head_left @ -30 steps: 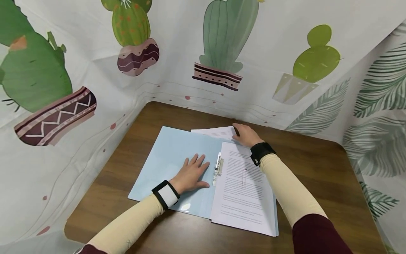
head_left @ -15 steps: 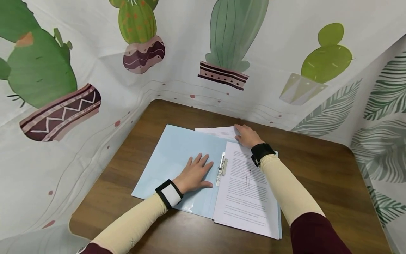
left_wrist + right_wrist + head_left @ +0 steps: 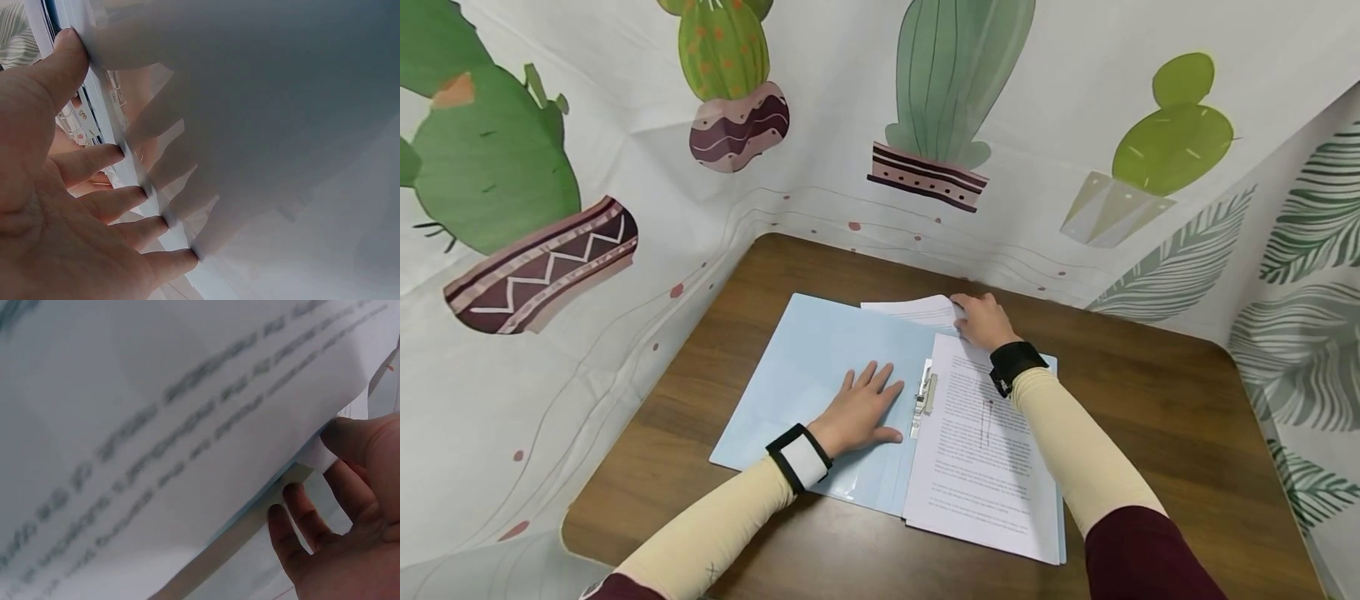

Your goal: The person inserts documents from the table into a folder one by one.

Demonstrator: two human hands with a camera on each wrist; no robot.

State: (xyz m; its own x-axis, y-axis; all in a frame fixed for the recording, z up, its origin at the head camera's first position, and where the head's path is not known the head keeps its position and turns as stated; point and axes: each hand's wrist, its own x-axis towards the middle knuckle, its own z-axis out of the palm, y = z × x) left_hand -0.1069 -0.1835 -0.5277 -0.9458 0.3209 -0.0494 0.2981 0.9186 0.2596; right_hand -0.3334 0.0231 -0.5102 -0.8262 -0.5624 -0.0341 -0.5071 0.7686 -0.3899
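A light blue folder (image 3: pixel 820 350) lies opened on the table. My left hand (image 3: pixel 859 412) rests with fingers spread on its left cover; the left wrist view shows the fingertips (image 3: pixel 181 259) pressing the glossy surface. Printed pages (image 3: pixel 973 467) lie on the folder's right side beside a metal clip (image 3: pixel 919 400). Loose printed sheets (image 3: pixel 917 310) stick out past the folder's far edge. At their right corner, my right hand (image 3: pixel 987 322) pinches the sheets between thumb (image 3: pixel 344 439) and fingers, while the other fingers hang loosely curled. The folder hides the sheets' near part.
The brown wooden table (image 3: pixel 1150 433) has rounded corners and reaches past the folder on both sides. A white cloth (image 3: pixel 820 100) printed with cacti and leaves hangs behind the table and along its sides.
The far edge of the loose sheets now bows upward near the right hand, which has shifted slightly left. My left hand stays in place on the cover. The head view has shifted a little.
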